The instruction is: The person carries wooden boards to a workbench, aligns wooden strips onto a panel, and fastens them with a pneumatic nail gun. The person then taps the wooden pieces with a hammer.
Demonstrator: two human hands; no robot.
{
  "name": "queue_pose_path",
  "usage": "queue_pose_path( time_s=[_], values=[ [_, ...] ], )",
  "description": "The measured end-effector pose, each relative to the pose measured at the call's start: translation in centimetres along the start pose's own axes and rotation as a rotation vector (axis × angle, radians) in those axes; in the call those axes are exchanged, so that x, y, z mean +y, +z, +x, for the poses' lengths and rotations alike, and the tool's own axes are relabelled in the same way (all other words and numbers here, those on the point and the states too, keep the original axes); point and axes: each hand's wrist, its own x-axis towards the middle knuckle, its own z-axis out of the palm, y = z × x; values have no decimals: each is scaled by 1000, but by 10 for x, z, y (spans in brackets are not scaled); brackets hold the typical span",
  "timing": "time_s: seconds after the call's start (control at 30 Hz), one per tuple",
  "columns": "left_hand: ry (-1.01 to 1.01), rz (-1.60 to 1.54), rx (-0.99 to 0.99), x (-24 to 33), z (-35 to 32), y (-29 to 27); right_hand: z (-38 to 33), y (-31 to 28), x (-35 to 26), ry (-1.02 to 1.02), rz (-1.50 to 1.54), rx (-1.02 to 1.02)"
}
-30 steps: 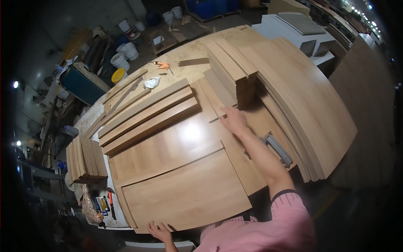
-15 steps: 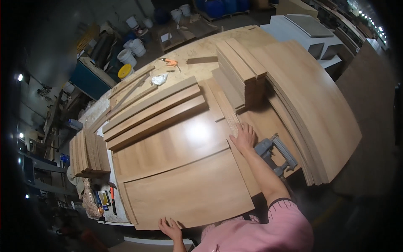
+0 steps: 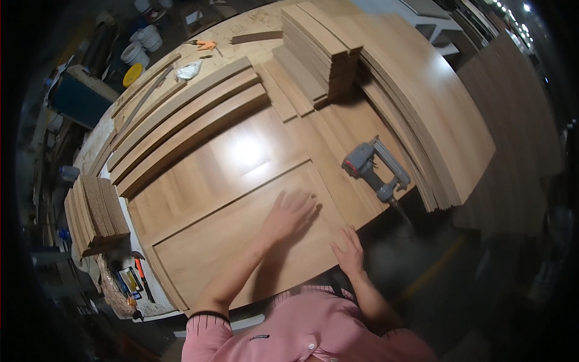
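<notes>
My left hand (image 3: pixel 291 212) lies flat, fingers spread, on a large light-wood panel (image 3: pixel 217 259) at the near side of the workbench. The right hand (image 3: pixel 348 250) rests with open fingers on that panel's near right edge. A second, similar panel (image 3: pixel 223 169) lies just behind the first one. To the right of both hands a grey pneumatic nail gun (image 3: pixel 377 169) lies on the wood with its hose trailing off the bench edge. Neither hand holds anything.
Long curved wooden strips (image 3: pixel 181 120) lie at the back left, a stack of boards (image 3: pixel 319 48) at the back. Wide curved sheets (image 3: pixel 434 108) lie on the right. Short boards (image 3: pixel 93 211) and small tools (image 3: pixel 129 280) sit at left. White buckets (image 3: pixel 142 45) stand beyond.
My right hand has drawn back from the far boards to the near panel edge. The left hand has moved from the near edge up onto the panel. The view has shifted closer.
</notes>
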Motion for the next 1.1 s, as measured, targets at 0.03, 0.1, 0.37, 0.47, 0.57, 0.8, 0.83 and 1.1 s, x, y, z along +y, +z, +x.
queue_pose_path(
  time_s=[0.03,0.1,0.37,0.47,0.57,0.8,0.83,1.1],
  values=[
    [126,-20,-50,-2,13,4,-7,0,-1,19,-5,6],
    [245,-48,-87,-1,33,9,-12,0,0,-22,-48,38],
    [216,82,-198,-27,60,8,25,0,3,-7,-150,35],
    [180,164,-267,-38,85,5,24,-9,-1,43,-113,-9],
    [262,354,-375,-52,123,-4,14,-8,6,94,-89,-26],
    [315,419,-651,-64,178,1,15,-4,5,110,-39,18],
    [343,398,-612,-63,178,1,16,-5,5,109,-35,20],
    [415,306,-565,-74,178,-2,19,-3,9,122,4,48]
  ],
)
